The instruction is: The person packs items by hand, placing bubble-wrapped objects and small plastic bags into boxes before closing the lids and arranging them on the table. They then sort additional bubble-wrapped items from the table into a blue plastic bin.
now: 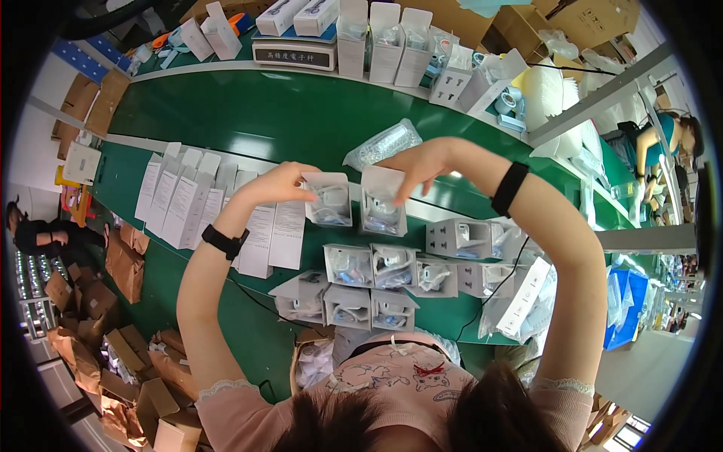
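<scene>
My left grip is at the left edge of an open white box, thumb and fingers spread at its raised flap; I cannot tell whether they clamp the card or only rest there. My right grip arches over a second open box, fingers down along its right side, and how firmly they press does not show. The two boxes stand side by side, a narrow gap between them, on the far part of the green tabletop.

Both look light to me, thin card that is stiff at the corners but likely to buckle if I squeeze the middle of a wall. The flap would bend, so the side walls low down seem the better hold. The clear plastic inside is probably slippery, and what it wraps may be fragile.

Each box has pale parts in clear bags, too shiny to make out fully. Nearer my body, a cluster of open boxes carries similar bagged parts. To the left, a row of printed white boxes stands close together; I can't see inside those. Just beyond the right box lies a clear bubble-wrap pouch. Far right is a blue tray with clear plastic in it.
</scene>
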The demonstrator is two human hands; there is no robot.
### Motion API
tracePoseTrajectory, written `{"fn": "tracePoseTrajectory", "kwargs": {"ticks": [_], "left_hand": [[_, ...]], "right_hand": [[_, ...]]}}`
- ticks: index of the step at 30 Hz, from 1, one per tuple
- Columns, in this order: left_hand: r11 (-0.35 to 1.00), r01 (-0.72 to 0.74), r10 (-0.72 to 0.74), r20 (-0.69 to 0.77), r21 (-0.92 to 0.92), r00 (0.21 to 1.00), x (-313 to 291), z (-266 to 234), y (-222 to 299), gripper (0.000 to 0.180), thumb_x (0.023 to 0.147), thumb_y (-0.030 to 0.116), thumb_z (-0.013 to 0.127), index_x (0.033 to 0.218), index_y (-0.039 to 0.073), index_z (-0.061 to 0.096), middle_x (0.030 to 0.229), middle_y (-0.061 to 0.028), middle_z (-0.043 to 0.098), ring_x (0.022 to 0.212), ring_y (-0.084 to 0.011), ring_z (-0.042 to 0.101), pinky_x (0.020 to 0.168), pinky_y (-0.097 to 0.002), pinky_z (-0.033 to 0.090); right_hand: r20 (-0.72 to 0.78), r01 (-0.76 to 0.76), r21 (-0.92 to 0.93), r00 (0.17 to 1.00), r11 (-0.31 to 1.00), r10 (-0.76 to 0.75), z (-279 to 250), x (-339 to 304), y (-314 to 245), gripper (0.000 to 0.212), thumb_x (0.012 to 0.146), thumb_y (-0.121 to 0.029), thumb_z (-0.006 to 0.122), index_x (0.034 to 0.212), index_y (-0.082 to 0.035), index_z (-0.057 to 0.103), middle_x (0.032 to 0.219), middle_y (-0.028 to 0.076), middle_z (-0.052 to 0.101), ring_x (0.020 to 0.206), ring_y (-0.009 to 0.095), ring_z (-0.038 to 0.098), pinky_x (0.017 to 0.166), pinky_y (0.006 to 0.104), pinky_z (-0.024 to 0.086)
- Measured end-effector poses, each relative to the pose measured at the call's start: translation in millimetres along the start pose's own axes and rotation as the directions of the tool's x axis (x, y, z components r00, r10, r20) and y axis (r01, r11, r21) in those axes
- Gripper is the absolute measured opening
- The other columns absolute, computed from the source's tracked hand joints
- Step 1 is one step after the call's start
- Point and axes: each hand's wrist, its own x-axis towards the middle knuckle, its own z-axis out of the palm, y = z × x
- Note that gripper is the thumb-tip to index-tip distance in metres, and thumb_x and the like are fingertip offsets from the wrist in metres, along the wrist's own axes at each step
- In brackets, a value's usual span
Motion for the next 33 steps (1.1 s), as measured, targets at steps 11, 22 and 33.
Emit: {"fn": "tracePoseTrajectory", "kwargs": {"ticks": [11, 22, 33], "left_hand": [[0.874, -0.265, 0.41, -0.325, 0.407, 0.853, -2, 19, 60, 0.046, 0.07, 0.015, 0.064, 0.112, 0.007, 0.048, 0.109, -0.0088, 0.052, 0.101, -0.0236, 0.05, 0.088, -0.0413, 0.036], [0.73, -0.253, 0.439, -0.152, 0.635, 0.886, -12, 48, 61, 0.039, 0.071, 0.017, 0.062, 0.106, 0.008, 0.05, 0.112, -0.0089, 0.049, 0.11, -0.0257, 0.042, 0.092, -0.046, 0.031], [0.611, -0.159, 0.447, -0.173, 0.775, 0.878, -25, 54, 118, 0.041, 0.07, 0.018, 0.063, 0.107, 0.007, 0.049, 0.117, -0.0145, 0.044, 0.113, -0.0307, 0.038, 0.093, -0.0485, 0.03]], "right_hand": [[-0.351, -0.269, -0.922, 0.884, 0.28, -0.31, -48, 158, 89, 0.089, 0.057, -0.021, 0.075, 0.132, -0.02, 0.026, 0.12, 0.005, 0.043, 0.112, 0.026, 0.04, 0.085, 0.0554, 0.035], [-0.474, -0.33, -0.639, 0.88, 0.694, -0.017, -31, 149, 44, 0.056, 0.057, -0.036, 0.072, 0.099, -0.005, 0.055, 0.11, 0.013, 0.052, 0.097, 0.029, 0.053, 0.079, 0.0419, 0.045], [-0.778, -0.305, -0.591, 0.462, 0.747, -0.427, 30, -200, -39, 0.034, 0.061, -0.017, 0.06, 0.084, 0.005, 0.047, 0.069, 0.022, 0.054, 0.068, 0.035, 0.055, 0.059, 0.0379, 0.044]]}}
